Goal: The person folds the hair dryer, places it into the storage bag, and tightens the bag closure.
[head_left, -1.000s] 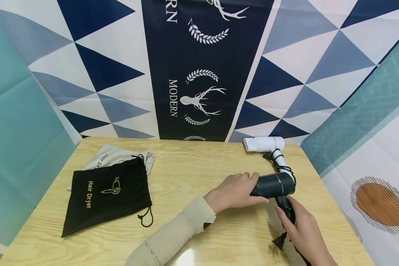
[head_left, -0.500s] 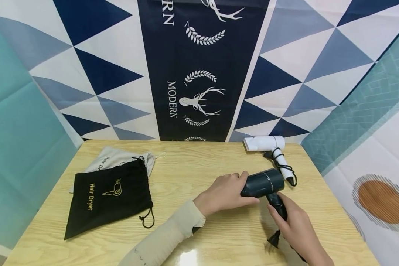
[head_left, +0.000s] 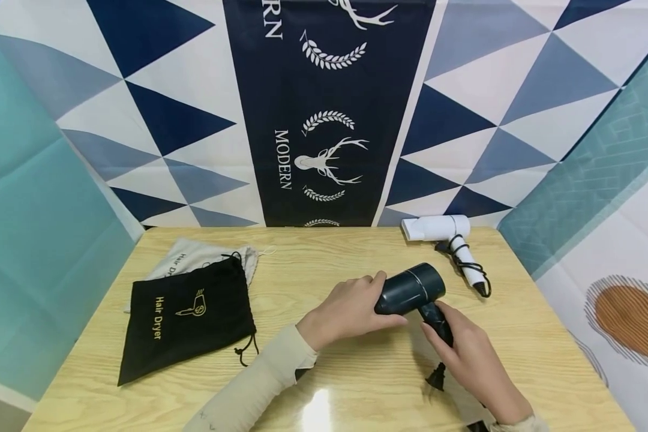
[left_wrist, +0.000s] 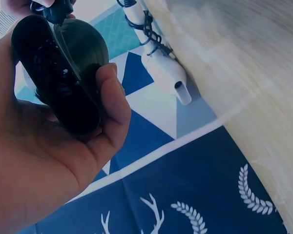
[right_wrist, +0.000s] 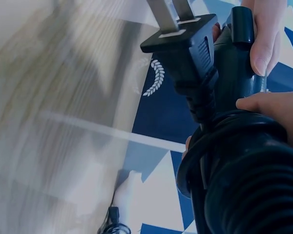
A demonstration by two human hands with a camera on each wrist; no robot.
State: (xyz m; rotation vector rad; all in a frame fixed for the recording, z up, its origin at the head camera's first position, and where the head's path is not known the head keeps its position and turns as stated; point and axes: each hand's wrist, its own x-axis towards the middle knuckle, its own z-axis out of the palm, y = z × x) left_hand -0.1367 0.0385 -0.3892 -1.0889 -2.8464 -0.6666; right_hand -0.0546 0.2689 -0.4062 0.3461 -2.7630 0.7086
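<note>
A dark hair dryer (head_left: 410,289) is held between both hands above the table's right half. My left hand (head_left: 344,307) grips its nozzle end, fingers over the top and thumb below; in the left wrist view the flat nozzle (left_wrist: 53,73) sits within the curled fingers. My right hand (head_left: 472,348) wraps the handle. Its cord is wound round the handle, and the two-pin plug (right_wrist: 183,48) sticks out in the right wrist view. Behind it a white hair dryer (head_left: 437,228) lies on the table, a black cord wound on its handle.
On the left of the wooden table (head_left: 324,258) lies a black drawstring pouch (head_left: 189,324) printed "Hair Dryer". It partly covers a light grey pouch (head_left: 180,258). Patterned fabric (head_left: 324,120) stands along the back edge, with more hangings on both sides.
Both hands have brought the dark hair dryer leftward, away from the white one, whose handle now shows fully. The pouches still lie in place; the head view has shifted slightly.
</note>
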